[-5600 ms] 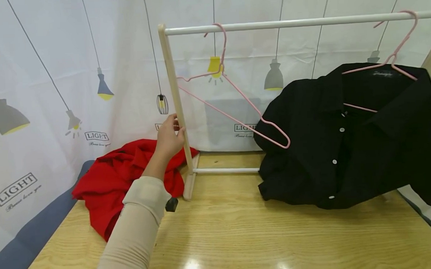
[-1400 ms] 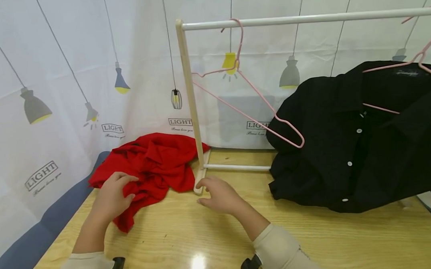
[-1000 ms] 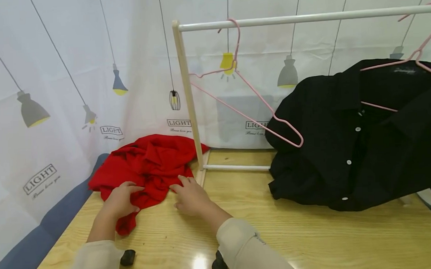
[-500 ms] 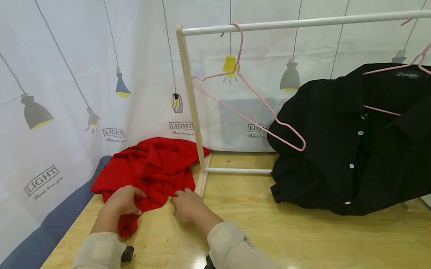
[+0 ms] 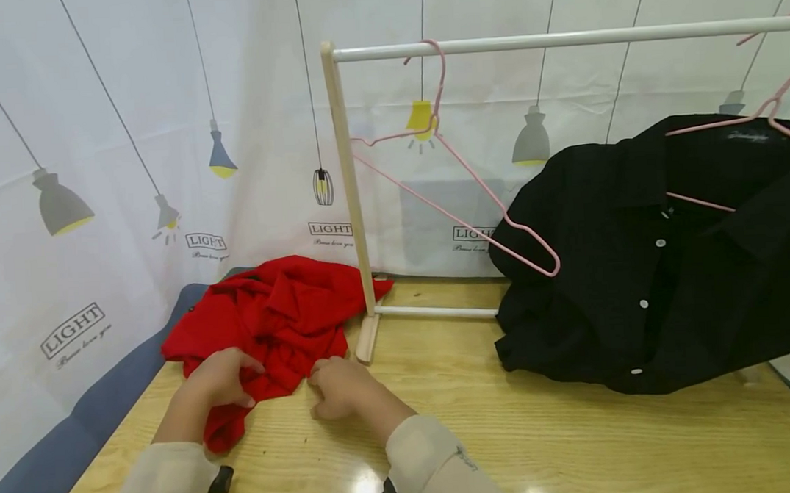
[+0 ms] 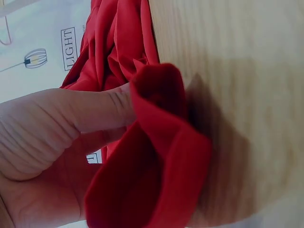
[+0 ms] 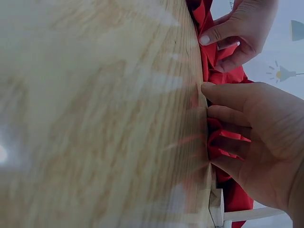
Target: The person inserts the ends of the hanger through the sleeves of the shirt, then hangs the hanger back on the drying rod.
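Pinching the red garment (image 5: 272, 303) mostly left of the rack (image 5: 558, 40), the left hand (image 5: 221, 380) has let go of the rack's post (image 5: 349, 175); the right hand (image 5: 340, 387) is at the garment's near edge, whether gripping I can't tell. "LIGHT" repeats across the white backdrop (image 5: 256, 98) behind the rack.

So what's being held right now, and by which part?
The red cloth: the left hand pinches a fold at its near edge. The right hand is at that edge too, but whether it grips cannot be told.
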`<state>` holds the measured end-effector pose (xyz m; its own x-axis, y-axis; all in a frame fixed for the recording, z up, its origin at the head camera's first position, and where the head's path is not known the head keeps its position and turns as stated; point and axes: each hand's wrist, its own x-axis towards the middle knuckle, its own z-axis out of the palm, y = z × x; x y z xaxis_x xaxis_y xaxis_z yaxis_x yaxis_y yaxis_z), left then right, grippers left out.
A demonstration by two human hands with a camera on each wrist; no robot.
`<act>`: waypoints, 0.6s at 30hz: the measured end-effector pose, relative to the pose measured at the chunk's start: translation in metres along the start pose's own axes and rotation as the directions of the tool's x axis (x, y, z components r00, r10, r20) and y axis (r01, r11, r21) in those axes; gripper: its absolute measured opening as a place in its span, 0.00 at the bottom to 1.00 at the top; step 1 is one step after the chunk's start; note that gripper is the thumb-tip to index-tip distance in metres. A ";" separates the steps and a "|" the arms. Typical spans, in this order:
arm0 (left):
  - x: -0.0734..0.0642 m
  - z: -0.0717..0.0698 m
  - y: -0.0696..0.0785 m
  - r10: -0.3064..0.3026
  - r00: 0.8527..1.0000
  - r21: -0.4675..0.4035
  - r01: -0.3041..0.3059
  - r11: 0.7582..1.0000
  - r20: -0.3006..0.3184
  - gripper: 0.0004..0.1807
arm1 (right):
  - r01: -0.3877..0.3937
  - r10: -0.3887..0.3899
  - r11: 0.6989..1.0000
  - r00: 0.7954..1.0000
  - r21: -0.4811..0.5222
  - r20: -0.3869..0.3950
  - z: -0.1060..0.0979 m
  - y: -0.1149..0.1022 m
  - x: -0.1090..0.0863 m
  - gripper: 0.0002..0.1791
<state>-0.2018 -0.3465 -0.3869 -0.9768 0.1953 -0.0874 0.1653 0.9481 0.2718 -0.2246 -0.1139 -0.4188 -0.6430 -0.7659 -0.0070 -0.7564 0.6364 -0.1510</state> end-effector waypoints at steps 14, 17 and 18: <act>-0.021 0.006 0.003 0.119 0.992 -0.001 -0.119 0.993 -0.034 0.22 | 0.190 -0.193 0.980 0.980 0.061 0.042 -0.011 -0.006 -0.020 0.07; -0.026 0.007 0.006 0.149 0.988 -0.006 -0.149 0.989 -0.031 0.22 | 0.251 -0.251 0.968 0.967 0.014 0.046 -0.013 -0.007 -0.028 0.20; -0.028 0.008 0.007 0.158 0.987 -0.002 -0.158 0.987 -0.031 0.22 | 0.266 -0.266 0.964 0.963 0.001 0.042 -0.013 -0.006 -0.031 0.21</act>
<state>-0.1727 -0.3431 -0.3903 -0.9422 0.3347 -0.0134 0.3173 0.9047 0.2844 -0.2013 -0.0929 -0.4047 -0.4132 -0.9106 -0.0082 -0.9000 0.4097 -0.1488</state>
